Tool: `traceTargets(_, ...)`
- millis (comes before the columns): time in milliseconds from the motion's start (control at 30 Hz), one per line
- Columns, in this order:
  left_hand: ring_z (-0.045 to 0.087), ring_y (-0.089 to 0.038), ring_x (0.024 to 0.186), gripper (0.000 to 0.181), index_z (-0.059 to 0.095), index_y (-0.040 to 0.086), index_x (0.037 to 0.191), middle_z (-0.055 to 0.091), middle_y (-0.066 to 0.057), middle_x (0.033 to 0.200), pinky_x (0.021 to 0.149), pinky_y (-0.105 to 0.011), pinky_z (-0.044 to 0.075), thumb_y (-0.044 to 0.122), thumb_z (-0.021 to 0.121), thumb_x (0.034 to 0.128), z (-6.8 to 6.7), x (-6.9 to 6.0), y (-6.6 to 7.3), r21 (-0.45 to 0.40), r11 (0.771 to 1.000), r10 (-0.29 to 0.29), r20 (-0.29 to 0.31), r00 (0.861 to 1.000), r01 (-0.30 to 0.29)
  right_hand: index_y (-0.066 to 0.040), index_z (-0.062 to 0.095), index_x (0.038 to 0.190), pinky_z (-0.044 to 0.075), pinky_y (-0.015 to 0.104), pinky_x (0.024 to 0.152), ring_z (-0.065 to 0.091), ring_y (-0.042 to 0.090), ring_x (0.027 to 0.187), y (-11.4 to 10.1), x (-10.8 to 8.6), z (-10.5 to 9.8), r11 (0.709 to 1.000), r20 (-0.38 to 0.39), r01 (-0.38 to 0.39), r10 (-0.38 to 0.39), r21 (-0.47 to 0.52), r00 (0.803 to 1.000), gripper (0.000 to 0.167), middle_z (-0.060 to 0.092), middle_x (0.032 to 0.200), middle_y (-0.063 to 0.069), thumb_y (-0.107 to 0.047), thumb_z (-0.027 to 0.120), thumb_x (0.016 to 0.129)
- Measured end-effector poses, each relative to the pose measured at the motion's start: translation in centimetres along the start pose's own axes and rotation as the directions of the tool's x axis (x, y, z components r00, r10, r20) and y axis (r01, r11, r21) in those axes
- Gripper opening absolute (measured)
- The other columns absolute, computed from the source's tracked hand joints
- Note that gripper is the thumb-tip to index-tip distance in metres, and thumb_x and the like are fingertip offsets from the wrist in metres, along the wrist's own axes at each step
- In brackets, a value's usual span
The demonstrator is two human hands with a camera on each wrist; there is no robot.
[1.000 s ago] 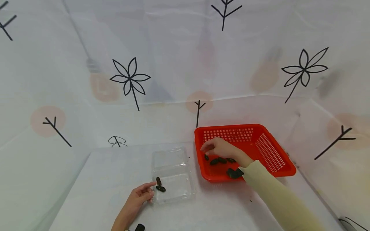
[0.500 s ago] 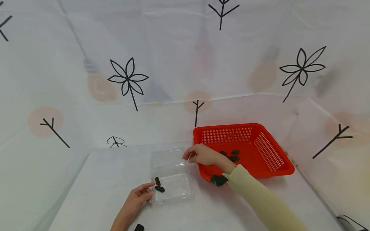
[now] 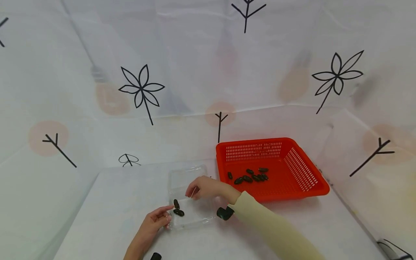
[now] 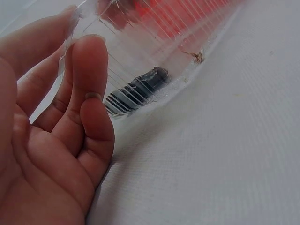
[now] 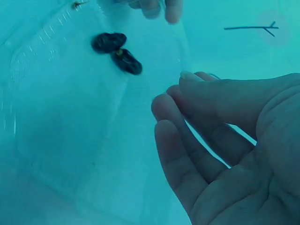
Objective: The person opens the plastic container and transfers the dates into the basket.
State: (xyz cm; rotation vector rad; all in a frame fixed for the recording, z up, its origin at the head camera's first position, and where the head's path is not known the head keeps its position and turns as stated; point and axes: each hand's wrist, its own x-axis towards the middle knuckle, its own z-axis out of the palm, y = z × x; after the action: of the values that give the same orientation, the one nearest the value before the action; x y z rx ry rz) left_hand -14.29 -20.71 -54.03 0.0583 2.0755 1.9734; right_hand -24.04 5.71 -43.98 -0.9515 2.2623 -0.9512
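A hinged clear plastic box (image 3: 195,218) lies unfolded, with two dark, wrinkled dates (image 3: 178,212) near the left side of its front half. My left hand (image 3: 155,221) grips the left rim; the clear wall shows at its fingers (image 4: 89,61) in the left wrist view. Above the middle of the box hovers my right hand (image 3: 206,187), its thumb and fingertips brought together. The right wrist view shows those fingers (image 5: 168,145) with nothing visible in them; whatever may be between the tips is hidden. Several more dates (image 3: 247,178) lie in the red basket (image 3: 315,173).
The basket, with slotted walls, stands right of the box on a white-covered table (image 3: 123,195). A pale cloth with printed plants (image 3: 141,87) hangs behind. A dark strap piece (image 3: 225,213) shows by the right wrist.
My right hand has left the basket and moved left and nearer, over the clear box. The left hand stays at the box's rim, and the two dates there keep their places.
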Motion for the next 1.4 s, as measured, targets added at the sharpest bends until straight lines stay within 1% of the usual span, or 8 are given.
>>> traceTargets(200,0.056,-0.015,0.072,0.048,0.055,-0.008,0.135,0.058,-0.006,0.09,0.069,-0.027,0.05,0.01,0.07,0.0925,0.0,0.1,-0.2,-0.018,1.0,-0.001,0.001,1.0,0.001,-0.009,0.075,0.113,0.05,0.02,0.08,0.061,0.003,0.088,-0.2,1.5,1.9,0.999,0.054,-0.028,0.031,-0.045,0.998,0.022,0.071,0.1,-0.005,-0.004,0.07,0.092)
traceTargets(367,0.057,-0.014,0.073,0.048,0.053,-0.011,0.135,0.059,-0.005,0.09,0.069,-0.027,0.049,0.008,0.068,0.093,0.0,0.0,0.0,-0.012,1.0,0.017,0.017,1.0,-0.017,-0.012,0.076,0.112,0.049,0.023,0.083,0.059,0.003,0.091,-0.4,2.7,2.6,0.996,0.115,-0.042,0.051,-0.079,0.992,0.022,0.069,0.099,-0.011,-0.005,0.066,0.093)
traceTargets(433,0.057,-0.014,0.073,0.048,0.054,-0.01,0.135,0.059,-0.004,0.09,0.069,-0.027,0.049,0.009,0.068,0.0933,0.0,-0.1,0.1,-0.008,1.0,0.004,0.013,1.0,-0.004,-0.013,0.076,0.112,0.049,0.024,0.084,0.058,0.004,0.091,-0.4,3.1,2.8,0.995,0.135,-0.048,0.06,-0.09,0.989,0.022,0.068,0.098,-0.011,-0.008,0.064,0.094)
traceTargets(567,0.057,-0.014,0.074,0.048,0.054,-0.008,0.135,0.059,-0.004,0.091,0.069,-0.026,0.049,0.011,0.069,0.0931,0.0,-0.1,0.1,-0.01,1.0,-0.005,0.013,1.0,0.005,-0.013,0.076,0.113,0.047,0.023,0.084,0.057,0.005,0.087,-0.3,3.8,3.3,0.996,0.18,-0.061,0.073,-0.073,0.981,0.021,0.067,0.096,-0.011,-0.011,0.062,0.096)
traceTargets(767,0.057,-0.012,0.073,0.045,0.056,-0.009,0.133,0.06,-0.003,0.09,0.069,-0.026,0.049,0.01,0.067,0.0942,-0.1,-0.2,0.0,-0.004,0.999,0.047,0.027,0.999,-0.047,-0.007,0.074,0.113,0.049,0.022,0.074,0.056,0.007,0.078,-0.3,4.3,4.4,0.999,0.259,-0.051,0.048,0.003,0.965,0.022,0.067,0.089,-0.008,-0.008,0.065,0.093)
traceTargets(867,0.058,-0.012,0.072,0.042,0.058,-0.007,0.132,0.061,-0.002,0.089,0.069,-0.026,0.049,0.01,0.067,0.0945,-0.1,-0.2,0.0,0.001,0.998,0.061,0.02,0.998,-0.061,-0.006,0.073,0.115,0.05,0.022,0.07,0.057,0.008,0.073,-0.3,4.4,5.1,0.998,0.269,-0.067,0.059,0.02,0.961,0.024,0.066,0.085,-0.007,-0.007,0.067,0.092)
traceTargets(1000,0.058,-0.012,0.072,0.043,0.058,-0.006,0.132,0.062,-0.002,0.089,0.07,-0.026,0.049,0.011,0.068,0.094,-0.1,-0.3,0.1,0.006,0.999,0.044,0.005,0.999,-0.044,-0.005,0.073,0.113,0.051,0.022,0.069,0.057,0.009,0.072,-0.7,4.4,5.7,0.995,0.262,-0.099,0.091,0.02,0.961,0.024,0.065,0.082,-0.005,-0.005,0.068,0.089)
traceTargets(1400,0.057,-0.015,0.072,0.047,0.054,-0.009,0.135,0.059,-0.007,0.091,0.071,-0.027,0.049,0.009,0.069,0.0934,0.3,-0.3,0.3,-0.002,1.0,0.012,-0.014,1.0,-0.012,-0.015,0.064,0.093,0.046,0.022,0.065,0.053,0.01,0.071,-1.0,4.3,5.8,0.995,0.267,-0.095,0.089,0.011,0.96,0.015,0.06,0.08,-0.003,-0.004,0.074,0.087)
